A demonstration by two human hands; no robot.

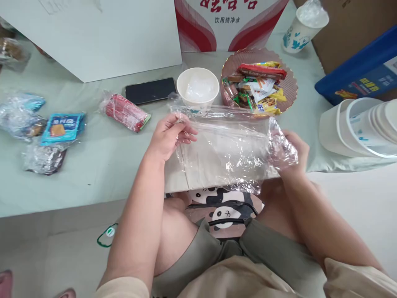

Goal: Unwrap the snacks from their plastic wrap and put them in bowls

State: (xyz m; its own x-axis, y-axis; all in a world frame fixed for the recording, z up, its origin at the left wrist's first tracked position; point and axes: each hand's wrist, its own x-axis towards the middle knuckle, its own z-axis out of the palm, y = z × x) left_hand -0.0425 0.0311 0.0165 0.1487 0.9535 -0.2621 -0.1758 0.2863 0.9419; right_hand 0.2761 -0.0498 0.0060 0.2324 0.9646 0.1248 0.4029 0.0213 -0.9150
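Stretching across the view, a table [102, 165] wears a pale green cloth [18, 186], creased and wavy-edged at the right. Above its front part, between 2 bare hands, is clear film [223, 153]. The left hand [172, 132] pinches the film's upper left corner between thumb and forefinger, the other fingers loosely curled. The right hand [291, 153] holds the bunched right end; the film blurs those fingers, so I cannot tell exactly how they close.

Beyond the film stand a white bowl [198, 100] and a pink ribbed dish [228, 72] of wrapped snacks [260, 89]. A black phone [151, 90] lies just beside the bowl, with a red packet [125, 111] near it. Farther left are a blue packet [58, 128] and other clear-wrapped items.

At the back are a white box [108, 33] and a red-and-white box [231, 33]. A paper cup [297, 39] with crumpled clear plastic at its mouth stands to the right, near a blue pack [347, 78]. 2 white tubs [330, 128] sit nested at the right edge, with stacked cups [378, 120] inside.

Below, a panda-print bag [229, 215] shows between the person's legs. A green loop [102, 241] shows over the pale floor [46, 244], and pink footwear [4, 283] at the lower left.
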